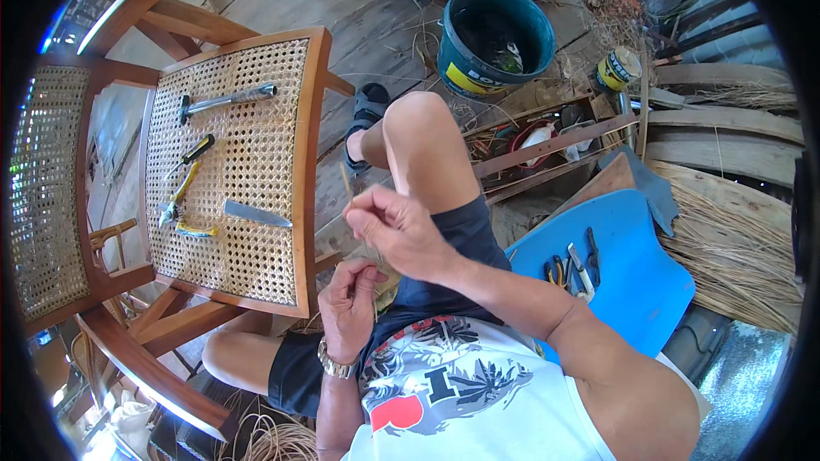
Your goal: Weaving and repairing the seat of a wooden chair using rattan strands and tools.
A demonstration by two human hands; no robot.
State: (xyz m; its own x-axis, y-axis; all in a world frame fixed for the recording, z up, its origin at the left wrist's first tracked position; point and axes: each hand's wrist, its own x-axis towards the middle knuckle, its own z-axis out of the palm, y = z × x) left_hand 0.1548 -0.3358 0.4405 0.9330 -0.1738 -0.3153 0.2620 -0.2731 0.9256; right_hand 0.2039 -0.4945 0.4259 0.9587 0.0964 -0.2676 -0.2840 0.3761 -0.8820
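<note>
My right hand (384, 226) pinches a thin pale cane strip (346, 177) above my lap. Just below it, my left hand (348, 299) is closed around the lower part of what looks like the same strip, partly hidden by the fingers. To the left lies a wooden chair with a woven cane seat (265, 154). On the seat rest a hammer (224, 101), a black and yellow screwdriver (198, 149), a yellow-handled tool like pliers (184, 192) and a flat metal blade (256, 213).
A blue plastic seat (641, 282) at right holds several hand tools (581, 269). A green bucket (453, 43), a small can (617, 68), a wooden box (559, 141) and bundled cane strips (726, 265) stand or lie on the plank floor (359, 26).
</note>
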